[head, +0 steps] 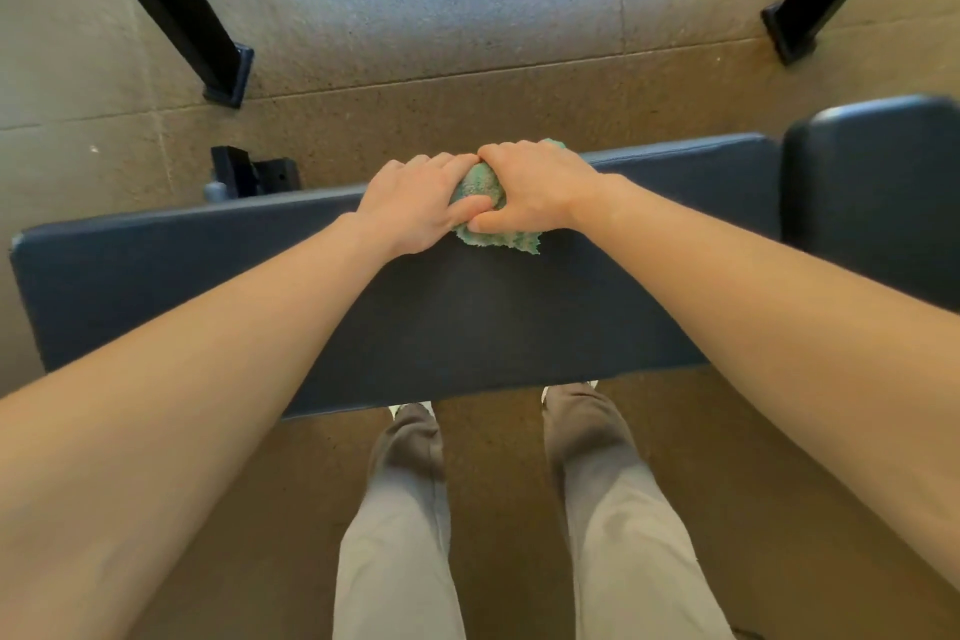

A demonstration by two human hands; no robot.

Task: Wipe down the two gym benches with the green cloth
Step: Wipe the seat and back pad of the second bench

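Hands meet on the cloth (pixel 480 185) at the far edge of the bench (pixel 467 317): the left hand (pixel 415 208) and the right hand (pixel 535 187) sit side by side, touching, fingers curled over the bunched fabric and both thumbs pressed into its near side. The cloth is green, nubby terry with a ragged edge that sticks out below the thumbs onto the pad. The bench pad is long and rectangular, dark blue, smooth and matte, with rounded corners. A second pad (pixel 872 192) of the same material lies just beside its right end. The floor (pixel 415 16) is speckled tile, tan near the bench and grey beyond. Two black square-section legs (pixel 171 5) slant in from the top corners. Beige trousers (pixel 400 535) show below.
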